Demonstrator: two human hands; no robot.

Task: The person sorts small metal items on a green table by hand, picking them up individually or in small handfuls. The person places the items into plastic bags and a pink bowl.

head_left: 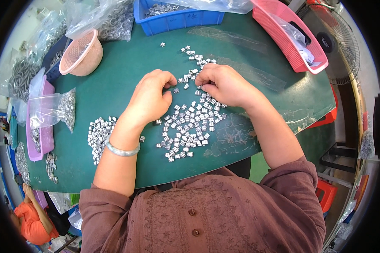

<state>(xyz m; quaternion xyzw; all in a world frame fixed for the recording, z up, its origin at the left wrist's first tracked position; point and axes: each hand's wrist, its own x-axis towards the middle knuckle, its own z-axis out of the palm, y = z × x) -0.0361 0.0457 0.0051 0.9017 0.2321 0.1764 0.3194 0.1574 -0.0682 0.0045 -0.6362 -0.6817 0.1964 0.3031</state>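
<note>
Hundreds of small silvery metal clip-like parts, spread over a dark green table mat [114, 84], laid flat perhaps so each piece can be seen and reached singly. Far left: clear plastic bag of the same metal parts [55, 109] lying on a lilac plastic tray [44, 145], mouth loosely gathered, likely kept aside as stock. Above it, a pale pink round plastic basket [81, 54] tipped slightly, near the mat's edge. Next, a small separate heap of silvery parts [99, 135] just left of the left forearm, apart from the main spread, seemingly a sorted lot. Left hand [150, 99] resting palm-down on the mat, fingers curled inward with thumb and fingertips drawn together at a part or two; a pale jade-coloured bangle [122, 149] round its wrist. Between and below the hands, the main loose scatter of silvery parts [188, 126], within easy reach of both. Right hand [223, 84] knuckles-up, fingers bent and pressed together at the tips, apparently pinching small pieces at the scatter's upper edge; exact grip hidden under the fingers. Behind, a blue rectangular plastic crate [177, 17] holding more metal parts, and to the right a pink slatted plastic basket [289, 36] with a clear bag inside, angled off the table's far corner.
</note>
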